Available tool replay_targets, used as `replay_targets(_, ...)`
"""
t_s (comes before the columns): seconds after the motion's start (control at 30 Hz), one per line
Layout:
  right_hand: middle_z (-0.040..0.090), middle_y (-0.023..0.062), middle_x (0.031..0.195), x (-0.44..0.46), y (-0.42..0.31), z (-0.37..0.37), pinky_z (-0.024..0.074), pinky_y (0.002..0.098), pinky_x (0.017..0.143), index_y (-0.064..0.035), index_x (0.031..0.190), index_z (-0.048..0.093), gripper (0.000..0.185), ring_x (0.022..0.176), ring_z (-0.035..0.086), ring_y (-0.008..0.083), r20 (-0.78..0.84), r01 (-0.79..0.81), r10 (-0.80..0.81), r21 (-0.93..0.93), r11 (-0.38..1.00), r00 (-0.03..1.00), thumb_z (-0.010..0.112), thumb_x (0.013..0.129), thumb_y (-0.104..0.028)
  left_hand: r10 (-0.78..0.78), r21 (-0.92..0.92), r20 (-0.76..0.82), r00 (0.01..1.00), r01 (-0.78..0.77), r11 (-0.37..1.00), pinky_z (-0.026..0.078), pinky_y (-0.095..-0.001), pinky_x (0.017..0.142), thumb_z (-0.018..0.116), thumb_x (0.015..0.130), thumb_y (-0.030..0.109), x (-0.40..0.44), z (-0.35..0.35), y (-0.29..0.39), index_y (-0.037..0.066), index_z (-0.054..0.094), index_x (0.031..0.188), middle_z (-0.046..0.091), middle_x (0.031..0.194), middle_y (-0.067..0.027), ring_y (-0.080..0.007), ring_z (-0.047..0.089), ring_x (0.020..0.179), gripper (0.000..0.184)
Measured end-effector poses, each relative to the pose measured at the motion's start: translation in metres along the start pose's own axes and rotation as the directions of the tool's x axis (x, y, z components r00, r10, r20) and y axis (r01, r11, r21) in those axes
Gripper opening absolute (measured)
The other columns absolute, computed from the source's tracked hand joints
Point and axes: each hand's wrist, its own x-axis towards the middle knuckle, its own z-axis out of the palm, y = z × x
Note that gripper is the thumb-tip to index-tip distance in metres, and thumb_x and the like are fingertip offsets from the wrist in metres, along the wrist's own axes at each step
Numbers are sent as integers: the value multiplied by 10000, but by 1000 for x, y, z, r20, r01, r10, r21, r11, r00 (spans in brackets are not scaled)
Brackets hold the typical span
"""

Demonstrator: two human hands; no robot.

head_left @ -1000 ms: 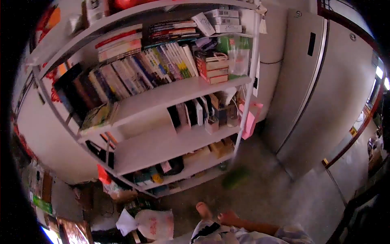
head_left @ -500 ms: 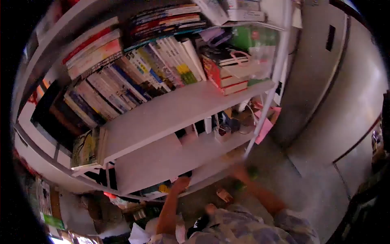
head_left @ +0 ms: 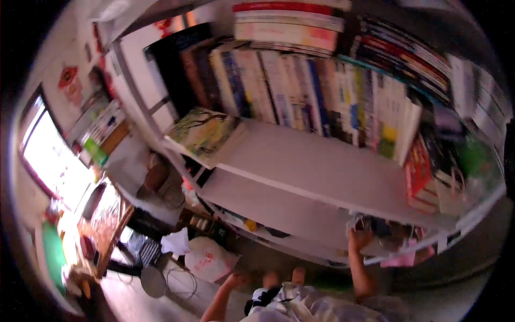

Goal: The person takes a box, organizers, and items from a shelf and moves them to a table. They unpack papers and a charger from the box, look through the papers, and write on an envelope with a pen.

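Observation:
My right hand [head_left: 362, 239] is raised at the front edge of the lower shelf [head_left: 279, 209], close to a small pale object [head_left: 355, 221]. Blur keeps me from telling whether it touches or grips that object. Lower down, my left hand [head_left: 236, 280] hangs in front of the shelf unit, near a white plastic bag with red print [head_left: 208, 260]. Its fingers are too smeared to make out. Above both hands, the upper shelf board [head_left: 316, 166] carries a row of upright books [head_left: 289, 94] and a picture-covered book [head_left: 204, 131] lying flat at its left end.
Stacked books [head_left: 289, 27] lie over the row, with a red book [head_left: 418, 169] at the right. Pink paper [head_left: 399, 260] hangs by the right end. A round stool [head_left: 153, 282], a cable and a cluttered table [head_left: 107, 220] stand left, below a bright window [head_left: 51, 145].
The view has swung left, bringing the window and table into sight. My right hand has risen to the lower shelf's edge; my left hand has come away from the shelf and lowered.

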Motion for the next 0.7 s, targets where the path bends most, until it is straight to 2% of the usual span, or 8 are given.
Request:
replay_targets(0.03, 383, 111, 1189, -7, -2, 13, 282, 398, 906, -43, 1190, 385, 611, 1063, 383, 263, -100, 1, -60, -511, 859, 993, 563, 706, -371, 35, -55, -95, 995, -40, 998, 410, -272, 479, 521, 780, 133, -9, 1, -5, 70, 530, 770, 525, 711, -9, -139, 504, 635, 65)
replay_targets(0.07, 371, 131, 1158, -13, -9, 39, 288, 396, 907, -12, 1180, 363, 680, 1066, 365, 271, -134, -37, -172, -878, 477, 976, 637, 648, -335, 68, -90, -191, 979, -87, 992, 409, -265, 466, 518, 788, 133, -16, 5, -11, 71, 530, 772, 524, 708, -4, -130, 504, 630, 65)
replay_targets(0.1, 359, 152, 1128, -11, -9, 65, 294, 394, 907, 18, 1171, 342, 759, 1069, 348, 279, -88, -102, -293, -994, -35, 952, 712, 590, -299, 96, -102, -289, 952, -131, 986, 407, -259, 453, 514, 797, 133, -19, 12, -15, 72, 531, 773, 523, 705, 0, -121, 503, 625, 67)
replay_targets(0.13, 354, 151, 1129, -7, -2, 88, 299, 390, 905, 15, 1178, 328, 777, 1064, 354, 274, -103, -91, -251, -994, 59, 962, 712, 593, -322, 116, -104, -383, 917, -167, 980, 406, -252, 440, 511, 805, 132, -20, 20, -18, 74, 531, 775, 523, 702, 5, -112, 503, 620, 69)
replay_targets(0.23, 340, 146, 1132, -10, 11, 155, 315, 376, 899, 5, 1200, 286, 833, 1049, 372, 261, -141, -99, -112, -943, 319, 984, 712, 604, -390, 76, 80, -576, 814, -37, 996, 405, -248, 463, 497, 831, 179, -6, 54, -6, 54, 534, 832, 549, 704, -22, -96, 494, 584, 131)
replay_targets(0.3, 331, 142, 1134, -18, 18, 175, 326, 366, 895, -2, 1215, 259, 871, 1039, 383, 253, -168, -140, -18, -875, 464, 986, 712, 611, -436, 226, 42, -598, 769, -252, 967, 431, -261, 542, 514, 818, 196, 0, 86, 1, 34, 538, 919, 566, 772, -37, -112, 510, 654, 193)
replay_targets(0.47, 309, 142, 1147, -32, 38, 182, 333, 372, 877, -26, 1219, 235, 886, 1020, 388, 257, -104, -119, 64, -932, 342, 993, 715, 600, -439, 269, 150, -442, 856, -225, 963, 427, -255, 715, 512, 823, 196, 13, 108, -13, 22, 522, 997, 558, 887, -31, -117, 508, 818, 247)
replay_targets(0.7, 303, 142, 1142, -83, 32, 300, 324, 374, 877, -44, 1196, 249, 826, 1031, 359, 261, 60, -257, 491, -793, 552, 869, 690, 567, -347, 302, 80, -595, 745, -319, 944, 429, -258, 714, 514, 819, 202, -91, 128, -6, 27, 526, 968, 558, 882, -36, -113, 506, 814, 230)
